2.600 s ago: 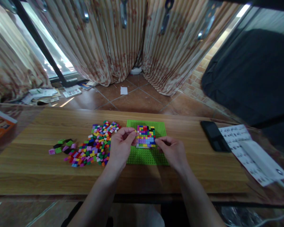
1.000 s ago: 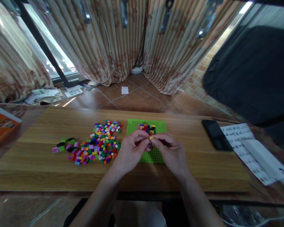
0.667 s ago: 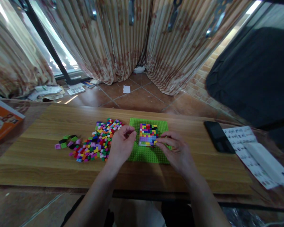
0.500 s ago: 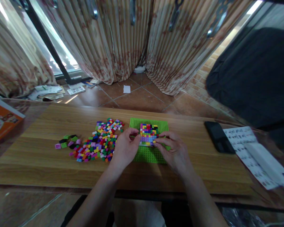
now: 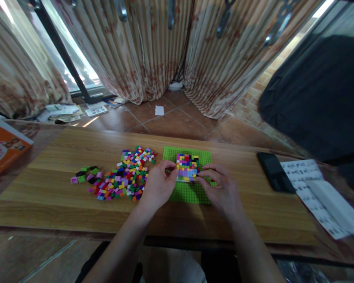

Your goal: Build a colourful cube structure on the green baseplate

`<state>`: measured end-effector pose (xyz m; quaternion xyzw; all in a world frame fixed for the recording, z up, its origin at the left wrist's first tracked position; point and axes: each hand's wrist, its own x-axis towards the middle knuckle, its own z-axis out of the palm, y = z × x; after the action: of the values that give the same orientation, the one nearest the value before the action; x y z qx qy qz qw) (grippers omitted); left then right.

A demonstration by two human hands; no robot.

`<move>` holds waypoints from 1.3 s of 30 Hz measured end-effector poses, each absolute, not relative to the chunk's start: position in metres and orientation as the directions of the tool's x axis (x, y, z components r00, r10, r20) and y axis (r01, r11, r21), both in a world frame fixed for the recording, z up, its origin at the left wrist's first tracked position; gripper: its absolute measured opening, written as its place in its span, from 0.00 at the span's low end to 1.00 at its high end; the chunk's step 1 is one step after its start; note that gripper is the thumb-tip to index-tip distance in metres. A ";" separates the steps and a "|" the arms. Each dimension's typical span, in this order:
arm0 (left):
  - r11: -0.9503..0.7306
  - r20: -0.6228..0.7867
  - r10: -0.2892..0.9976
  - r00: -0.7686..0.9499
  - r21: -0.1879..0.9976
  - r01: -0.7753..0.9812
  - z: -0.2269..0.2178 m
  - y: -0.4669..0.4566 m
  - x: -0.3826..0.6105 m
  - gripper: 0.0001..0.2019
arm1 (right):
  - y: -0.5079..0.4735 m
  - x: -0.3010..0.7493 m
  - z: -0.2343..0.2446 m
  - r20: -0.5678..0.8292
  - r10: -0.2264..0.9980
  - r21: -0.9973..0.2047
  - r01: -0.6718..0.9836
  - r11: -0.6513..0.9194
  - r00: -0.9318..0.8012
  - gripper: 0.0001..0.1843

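Observation:
A green studded baseplate (image 5: pixel 191 192) lies on the wooden table (image 5: pixel 47 196). On it sits a square patch of small coloured bricks (image 5: pixel 188 166). My left hand (image 5: pixel 159 184) has its fingertips pinched against the patch's left edge. My right hand (image 5: pixel 222 188) has its fingers curled and pinched at the patch's lower right corner. What each pinch holds is too small to make out. A pile of loose coloured bricks (image 5: pixel 126 179) lies just left of my left hand.
A few green, black and pink bricks (image 5: pixel 84 176) lie apart further left. An orange box (image 5: pixel 2 147) sits at the left edge. A black phone (image 5: pixel 275 177) and a printed sheet (image 5: pixel 318 192) lie at the right. Curtains and tiled floor lie beyond the table.
Earlier both hands met over the plate with a small yellow brick between the fingertips. They have since parted to the patch's two sides and now press at its edges.

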<state>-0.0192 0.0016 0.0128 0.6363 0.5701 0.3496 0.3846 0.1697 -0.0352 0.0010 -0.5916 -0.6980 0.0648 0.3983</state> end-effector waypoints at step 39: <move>-0.062 0.018 0.996 0.092 0.860 0.506 0.015 0.000 -0.018 0.06 | -0.029 0.147 -0.027 0.225 0.932 -0.858 0.511 0.051 0.284 0.23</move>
<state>-0.0179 -0.0003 0.0149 0.6450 0.5819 0.3394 0.3608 0.1467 -0.0287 -0.0267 -0.6509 -0.5545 0.2252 0.4670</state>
